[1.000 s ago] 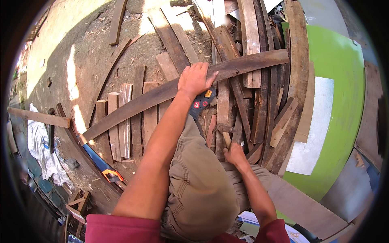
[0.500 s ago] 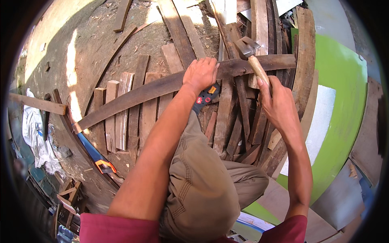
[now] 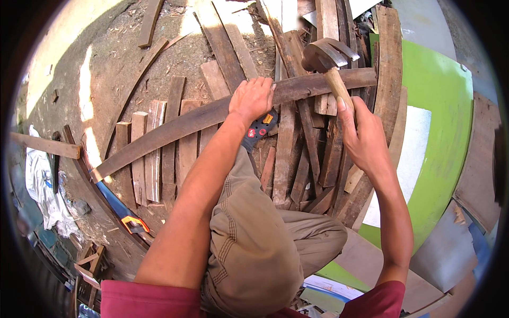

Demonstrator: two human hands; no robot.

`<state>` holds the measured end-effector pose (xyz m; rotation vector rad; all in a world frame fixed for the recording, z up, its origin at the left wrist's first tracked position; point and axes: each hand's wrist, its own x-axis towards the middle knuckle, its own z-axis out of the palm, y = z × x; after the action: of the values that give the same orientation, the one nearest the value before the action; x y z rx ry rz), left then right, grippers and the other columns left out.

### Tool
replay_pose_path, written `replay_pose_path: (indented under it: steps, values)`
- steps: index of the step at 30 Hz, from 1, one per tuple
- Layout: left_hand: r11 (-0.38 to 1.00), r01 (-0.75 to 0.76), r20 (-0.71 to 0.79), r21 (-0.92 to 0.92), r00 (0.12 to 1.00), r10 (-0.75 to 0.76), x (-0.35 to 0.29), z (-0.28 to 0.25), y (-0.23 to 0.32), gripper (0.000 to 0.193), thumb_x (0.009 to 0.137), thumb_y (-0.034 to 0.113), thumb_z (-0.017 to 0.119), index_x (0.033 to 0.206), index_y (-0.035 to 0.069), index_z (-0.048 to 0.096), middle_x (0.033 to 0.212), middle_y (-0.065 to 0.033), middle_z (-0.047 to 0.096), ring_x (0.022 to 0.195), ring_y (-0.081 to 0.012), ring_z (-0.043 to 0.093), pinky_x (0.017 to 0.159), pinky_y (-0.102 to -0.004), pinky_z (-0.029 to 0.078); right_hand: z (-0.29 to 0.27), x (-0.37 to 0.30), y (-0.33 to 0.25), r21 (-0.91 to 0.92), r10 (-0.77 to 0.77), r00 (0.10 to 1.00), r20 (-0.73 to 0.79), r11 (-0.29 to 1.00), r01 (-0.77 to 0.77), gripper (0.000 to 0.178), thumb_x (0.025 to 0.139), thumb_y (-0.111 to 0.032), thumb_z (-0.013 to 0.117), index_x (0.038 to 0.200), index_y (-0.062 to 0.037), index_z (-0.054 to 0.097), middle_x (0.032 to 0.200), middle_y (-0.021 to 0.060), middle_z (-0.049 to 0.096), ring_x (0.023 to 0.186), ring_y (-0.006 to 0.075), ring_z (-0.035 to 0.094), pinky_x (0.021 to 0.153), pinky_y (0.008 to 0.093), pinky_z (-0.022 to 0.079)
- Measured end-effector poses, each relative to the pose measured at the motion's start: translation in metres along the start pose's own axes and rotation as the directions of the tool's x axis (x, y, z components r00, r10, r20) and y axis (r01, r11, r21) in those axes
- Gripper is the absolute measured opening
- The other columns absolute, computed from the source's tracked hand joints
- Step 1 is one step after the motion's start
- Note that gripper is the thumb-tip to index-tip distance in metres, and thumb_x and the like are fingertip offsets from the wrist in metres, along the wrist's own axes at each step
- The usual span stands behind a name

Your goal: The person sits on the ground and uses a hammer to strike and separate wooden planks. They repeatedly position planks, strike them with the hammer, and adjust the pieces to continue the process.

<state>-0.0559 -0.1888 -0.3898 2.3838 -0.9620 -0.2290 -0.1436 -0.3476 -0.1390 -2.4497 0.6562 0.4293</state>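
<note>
A long curved dark plank (image 3: pixel 175 130) lies across a pile of boards, running from lower left to upper right. My left hand (image 3: pixel 253 97) presses flat on its middle, fingers spread over the top edge. My right hand (image 3: pixel 363 139) grips the wooden handle of a claw hammer (image 3: pixel 324 57), whose dark metal head hangs raised just above the plank's right part. My bent knee in khaki trousers (image 3: pixel 254 249) fills the lower middle.
Short planks (image 3: pixel 159 153) lie side by side under the curved plank. A dark tool with red buttons (image 3: pixel 260 130) sits below my left hand. A green and white curved panel (image 3: pixel 435 143) lies at right. A blue-bladed handsaw (image 3: pixel 124 214) rests at lower left on dirt.
My right hand came up from beside my knee with the hammer and has raised it above the plank's right part. My left hand stays pressed on the plank.
</note>
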Motion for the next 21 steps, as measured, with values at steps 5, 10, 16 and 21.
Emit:
replay_pose_path:
  steps: [5, 10, 16, 21]
  values:
    - [1.0, -0.023, -0.029, -0.016, 0.999, 0.023, 0.0, 0.006, 0.002, 0.023, 0.1, 0.028, 0.05, 0.1, 0.007, 0.06, 0.096, -0.0134, 0.067, 0.097, -0.0305, 0.065, 0.083, -0.0429, 0.048, 0.008, 0.019, 0.024, -0.289, -0.046, 0.991, 0.122, 0.954, 0.08, 0.042, 0.105, -0.033, 0.05, 0.09, 0.0062, 0.055, 0.069, 0.0303, 0.061, 0.067, 0.05, 0.061, 0.06, 0.0538, 0.047]
    - [0.999, -0.032, -0.062, -0.019, 0.998, 0.03, 0.0, 0.005, -0.003, 0.022, 0.099, 0.027, 0.051, 0.1, 0.007, 0.06, 0.097, -0.0135, 0.067, 0.097, -0.0306, 0.065, 0.083, -0.0425, 0.048, -0.002, 0.025, -0.002, -0.254, -0.105, 0.991, 0.084, 0.959, 0.123, 0.044, 0.105, -0.034, 0.051, 0.088, 0.0067, 0.056, 0.07, 0.0312, 0.061, 0.07, 0.0516, 0.061, 0.062, 0.0541, 0.048]
    - [0.998, -0.047, -0.006, 0.037, 0.999, 0.047, 0.001, 0.005, 0.001, 0.021, 0.1, 0.024, 0.052, 0.11, 0.007, 0.061, 0.097, -0.0127, 0.066, 0.094, -0.0297, 0.065, 0.079, -0.0422, 0.048, 0.011, 0.023, 0.032, -0.308, 0.05, 0.987, 0.154, 0.951, 0.0, 0.049, 0.105, -0.036, 0.049, 0.089, 0.0089, 0.058, 0.072, 0.0344, 0.062, 0.074, 0.0534, 0.063, 0.064, 0.0564, 0.049]
    - [0.999, -0.033, -0.023, 0.008, 0.999, 0.034, -0.002, 0.005, 0.0, 0.021, 0.1, 0.025, 0.052, 0.106, 0.007, 0.061, 0.096, -0.0127, 0.066, 0.093, -0.0294, 0.066, 0.078, -0.0417, 0.048, 0.016, 0.005, 0.028, -0.154, 0.089, 0.991, 0.101, 0.985, -0.073, 0.049, 0.107, -0.039, 0.046, 0.087, 0.0056, 0.056, 0.066, 0.0247, 0.057, 0.061, 0.0404, 0.059, 0.061, 0.0485, 0.046]
